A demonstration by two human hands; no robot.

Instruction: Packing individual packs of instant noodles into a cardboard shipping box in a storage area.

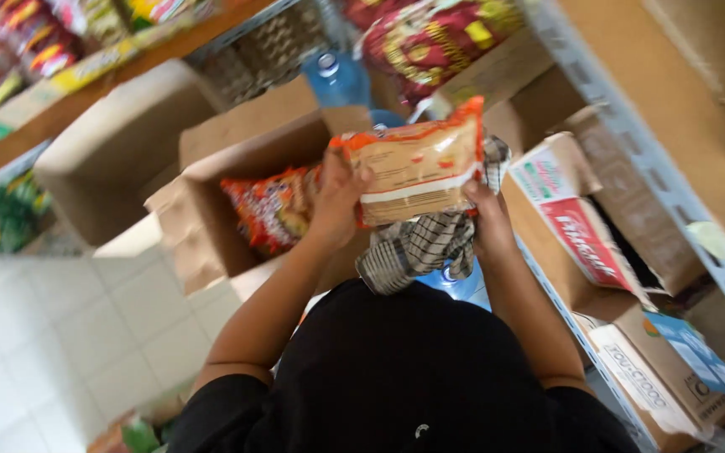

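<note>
Wearer's torso: black garment fills the near foreground; both forearms rise from it.
Left hand: closed on the left edge of the noodle packet, thumb over the front face, fingers hidden behind.
Right hand: closed on the packet's lower right corner, and it also pinches a checked cloth that hangs below the packet.
Packet position: held up level between the two hands, above the open carton, clear of the shelf frame at right.
Handling note: judged best gripped by the sealed edges, as here, so the brittle contents are not crushed; the cloth should stay bunched in the right palm so it does not drag.
Count, packets in hand: one.
Count, cloths: one.
Count, packets in the carton: at least two orange ones; the rest cannot be told.
Count, blue water bottles: one beyond the carton, one partly hidden under the cloth.
Count, printed boxes on the right shelf: three in view.
</note>
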